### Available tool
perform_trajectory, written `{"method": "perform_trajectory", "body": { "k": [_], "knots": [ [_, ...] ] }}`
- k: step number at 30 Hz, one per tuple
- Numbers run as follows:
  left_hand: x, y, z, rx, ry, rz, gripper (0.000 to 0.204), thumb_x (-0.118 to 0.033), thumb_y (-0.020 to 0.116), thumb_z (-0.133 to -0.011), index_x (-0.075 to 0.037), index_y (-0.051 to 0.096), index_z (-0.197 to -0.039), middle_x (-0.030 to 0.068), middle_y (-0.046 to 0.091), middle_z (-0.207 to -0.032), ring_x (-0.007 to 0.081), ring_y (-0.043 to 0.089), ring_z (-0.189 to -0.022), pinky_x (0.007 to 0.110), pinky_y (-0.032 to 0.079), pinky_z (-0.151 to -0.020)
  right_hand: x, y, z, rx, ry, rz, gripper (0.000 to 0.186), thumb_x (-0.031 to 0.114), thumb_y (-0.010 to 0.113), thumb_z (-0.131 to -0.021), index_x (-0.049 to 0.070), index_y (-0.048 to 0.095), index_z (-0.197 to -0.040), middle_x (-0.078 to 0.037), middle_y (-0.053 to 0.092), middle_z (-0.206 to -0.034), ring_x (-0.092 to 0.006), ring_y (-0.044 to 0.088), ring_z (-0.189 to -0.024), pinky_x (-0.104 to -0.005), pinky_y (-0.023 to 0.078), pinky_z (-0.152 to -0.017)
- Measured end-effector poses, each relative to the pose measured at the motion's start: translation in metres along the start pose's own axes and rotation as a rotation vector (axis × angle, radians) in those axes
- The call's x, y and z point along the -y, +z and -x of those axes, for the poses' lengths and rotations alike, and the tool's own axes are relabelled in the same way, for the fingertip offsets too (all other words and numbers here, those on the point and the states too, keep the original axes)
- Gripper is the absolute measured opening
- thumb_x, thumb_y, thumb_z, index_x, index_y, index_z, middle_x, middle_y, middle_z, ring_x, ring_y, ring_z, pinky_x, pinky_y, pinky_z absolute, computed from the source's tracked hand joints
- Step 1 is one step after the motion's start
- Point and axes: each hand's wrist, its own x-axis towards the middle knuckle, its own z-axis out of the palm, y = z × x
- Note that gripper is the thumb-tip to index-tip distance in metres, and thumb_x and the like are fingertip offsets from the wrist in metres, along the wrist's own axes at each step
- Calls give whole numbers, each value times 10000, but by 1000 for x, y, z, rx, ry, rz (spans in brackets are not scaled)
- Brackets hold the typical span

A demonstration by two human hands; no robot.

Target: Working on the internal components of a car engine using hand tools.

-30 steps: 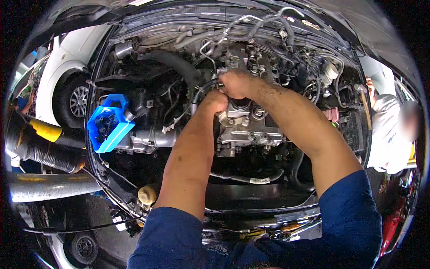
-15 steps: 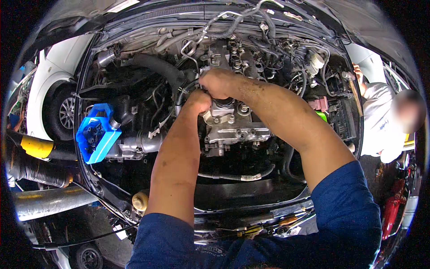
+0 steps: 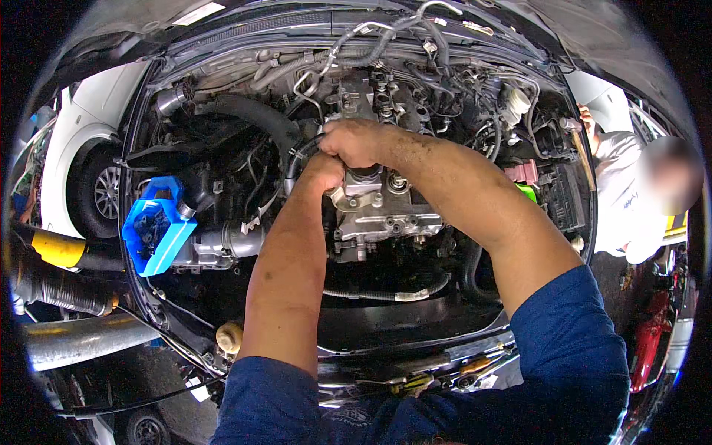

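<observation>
Both my hands work close together on the left side of the engine [image 3: 389, 222] in the open bay. My right hand [image 3: 348, 143] has its fingers curled at a black hose [image 3: 302, 154], apparently gripping its end. My left hand [image 3: 326, 173] is closed just below the right one; what its fingers hold is hidden. A metal bracket with bolts [image 3: 348, 199] lies just under my hands on the engine. To the left, a thick black duct [image 3: 259, 119] runs toward the hands.
A blue cut-open jug with dark parts [image 3: 159, 233] sits at left. A co-worker [image 3: 623, 193] stands at right, near a hammer [image 3: 582, 156]. Tools [image 3: 475, 367] lie along the front edge. Tubes [image 3: 371, 33] arch over the engine's rear. A white vehicle [image 3: 100, 104] stands beyond the left fender.
The view has shifted, so the engine and both hands sit further left in the picture. My hands stay closed at the same place by the hose, with small finger movement.
</observation>
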Motion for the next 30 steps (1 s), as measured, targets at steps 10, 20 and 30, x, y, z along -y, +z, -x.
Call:
{"method": "perform_trajectory", "body": {
  "k": [10,20,30],
  "knots": [
    [1,0,-6,134,69,-180,277,-158,672,-749,-58,762,-991,160,704,-1138,317,682,-1047,393,537,-905,13,-3,-5,122,405,46,296,268,675,-876,-7,748,-957,-256,713,-968,-412,703,-917,-494,555,-838],
    [-3,-3,-5,118,54,-197,269,-142,619,-786,-39,761,-989,192,700,-1122,336,689,-1020,412,540,-882,30,-27,3,140,675,36,546,523,510,-984,36,721,-1110,-212,697,-1121,-369,671,-1069,-467,521,-939],
    [-8,-11,4,106,38,-88,284,-117,563,-795,-33,755,-985,216,678,-1162,349,666,-1076,403,526,-921,3,-5,-7,217,336,105,498,426,546,-972,-26,692,-1119,-213,685,-1155,-384,657,-1065,-452,521,-924]
  ]
}}
